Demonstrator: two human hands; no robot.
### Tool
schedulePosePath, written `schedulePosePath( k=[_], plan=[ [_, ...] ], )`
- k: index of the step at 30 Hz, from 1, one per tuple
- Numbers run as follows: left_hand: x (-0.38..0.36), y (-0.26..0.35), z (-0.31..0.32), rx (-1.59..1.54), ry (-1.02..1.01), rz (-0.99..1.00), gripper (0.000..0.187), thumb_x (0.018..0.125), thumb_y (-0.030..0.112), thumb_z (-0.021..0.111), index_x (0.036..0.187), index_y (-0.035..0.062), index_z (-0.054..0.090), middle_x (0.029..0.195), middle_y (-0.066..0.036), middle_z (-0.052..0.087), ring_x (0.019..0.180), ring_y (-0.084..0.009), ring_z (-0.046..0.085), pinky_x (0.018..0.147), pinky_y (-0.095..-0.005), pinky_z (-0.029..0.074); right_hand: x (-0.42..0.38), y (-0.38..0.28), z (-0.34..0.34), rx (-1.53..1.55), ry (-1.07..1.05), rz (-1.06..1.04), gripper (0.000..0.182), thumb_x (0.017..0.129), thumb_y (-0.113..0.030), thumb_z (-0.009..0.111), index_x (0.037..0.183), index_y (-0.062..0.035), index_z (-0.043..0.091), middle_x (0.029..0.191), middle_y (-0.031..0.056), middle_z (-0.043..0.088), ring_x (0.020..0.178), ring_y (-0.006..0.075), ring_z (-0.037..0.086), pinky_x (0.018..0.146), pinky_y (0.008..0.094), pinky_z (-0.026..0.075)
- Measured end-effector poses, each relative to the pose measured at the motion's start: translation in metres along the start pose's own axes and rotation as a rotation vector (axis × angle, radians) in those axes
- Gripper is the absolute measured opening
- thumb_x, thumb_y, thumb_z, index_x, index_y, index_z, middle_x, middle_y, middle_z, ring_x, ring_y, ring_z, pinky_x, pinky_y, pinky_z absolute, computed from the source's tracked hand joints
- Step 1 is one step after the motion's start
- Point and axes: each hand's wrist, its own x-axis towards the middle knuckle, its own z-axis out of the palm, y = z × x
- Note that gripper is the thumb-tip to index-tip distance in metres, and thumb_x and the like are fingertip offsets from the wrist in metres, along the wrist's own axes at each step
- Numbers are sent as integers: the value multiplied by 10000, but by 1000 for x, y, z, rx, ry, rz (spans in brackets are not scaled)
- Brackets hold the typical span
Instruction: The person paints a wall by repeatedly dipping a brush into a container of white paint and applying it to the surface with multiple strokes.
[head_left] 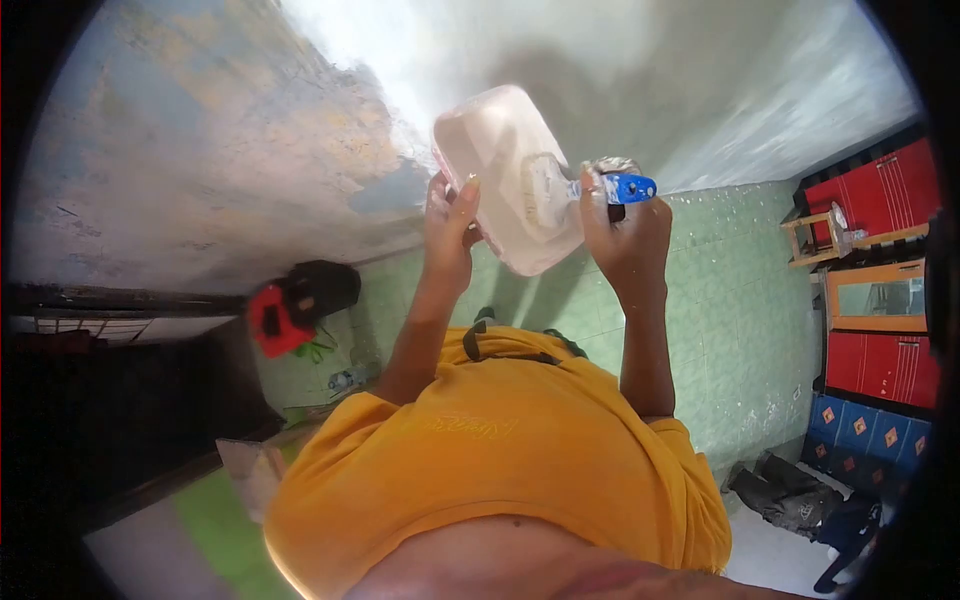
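My left hand (pixel 455 225) grips the left rim of a white paint tray (pixel 490 135), its thumb over the edge and the other fingers behind. Closed round the blue handle of a paintbrush (pixel 632 188) is my right hand (pixel 628 225), which has pale paint on its fingers. The brush's wide bristles, coated white, point left into the tray and overlap its inner surface near the right side. Both hands are held out before my chest, close to a wall (pixel 290 140) with patchy old paint on the left and fresher white in the middle.
Green floor tiles (pixel 730 310) with paint specks lie below. A small wooden stool (pixel 815 237) and red panels (pixel 880 370) stand at the right, with dark clothes (pixel 790 495) on the floor. A red and black bag (pixel 275 318) sits at the left by a plastic bottle (pixel 348 379).
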Motion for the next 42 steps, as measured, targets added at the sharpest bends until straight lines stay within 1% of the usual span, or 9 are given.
schedulePosePath(
  k=[3, 6, 18, 20, 27, 30, 34, 38, 42],
  plan=[
    [0, 1, -16, 4, 28, -56, 472, 950, 335, 532, 1308, 62, 392, 1189, -72, 572, 1076, -160, 597, 854, -314, 515, -2, 9, 19, -62, -138, 94, 124, 847, -142, 666, 857, -19, 650, 648, 104, 647, 538, 248, 621, 491, 342, 448],
    [2, 7, -22, 36, 31, -110, 454, 950, 350, 535, 1286, 76, 401, 1156, -58, 590, 1024, -137, 618, 795, -289, 532, -1, 7, 28, -48, -156, 172, 129, 849, -140, 668, 827, -15, 648, 631, 98, 633, 533, 223, 615, 511, 329, 449],
    [13, 5, -23, 28, 155, -123, 396, 949, 344, 556, 1221, 82, 437, 1085, -43, 613, 929, -109, 647, 706, -261, 544, 5, 51, 43, 446, 330, 340, 225, 921, -97, 602, 712, -22, 560, 596, -28, 531, 499, 36, 467, 445, 231, 347],
    [13, 6, -16, 10, 166, -108, 548, 903, 379, 611, 1280, 44, 395, 1106, -79, 582, 933, -136, 620, 700, -263, 526, 15, 52, 36, 480, 362, 348, 241, 933, -104, 582, 710, -18, 559, 592, -46, 507, 502, 30, 448, 443, 228, 334],
    [8, 7, 2, 9, 229, -57, 469, 927, 356, 579, 1270, 71, 435, 1140, -41, 590, 1020, -128, 610, 767, -299, 524, 37, 84, 32, 791, 373, 589, 221, 950, -193, 576, 784, -48, 588, 651, -38, 510, 550, 60, 433, 507, 231, 348],
    [7, 6, 11, 13, 242, -71, 624, 875, 393, 642, 1303, 32, 367, 1153, -98, 536, 1009, -154, 565, 739, -276, 489, 31, 111, 31, 944, 250, 737, 122, 943, -168, 584, 930, -46, 584, 755, 5, 591, 613, 97, 582, 519, 247, 491],
    [9, 2, 4, 71, 276, -86, 586, 890, 391, 618, 1303, 48, 381, 1181, -84, 540, 1042, -158, 566, 772, -304, 495, 19, 128, 42, 1169, -76, 739, 119, 952, -157, 575, 1046, -90, 549, 888, 16, 649, 728, 91, 657, 537, 218, 551],
    [3, 2, -6, 74, 291, -89, 518, 927, 390, 575, 1307, 80, 409, 1214, -53, 565, 1100, -156, 579, 822, -337, 513, 20, 126, 43, 1329, -125, 944, 131, 912, -109, 625, 1017, -126, 548, 943, 28, 664, 780, 115, 664, 614, 244, 574],
    [3, 10, -27, 50, 297, -89, 518, 923, 398, 581, 1296, 80, 414, 1206, -57, 562, 1111, -163, 571, 832, -346, 510, 57, 113, 53, 1110, -56, 693, 226, 884, -76, 659, 1094, -92, 576, 965, 38, 672, 814, 144, 672, 684, 279, 571]
  ],
)
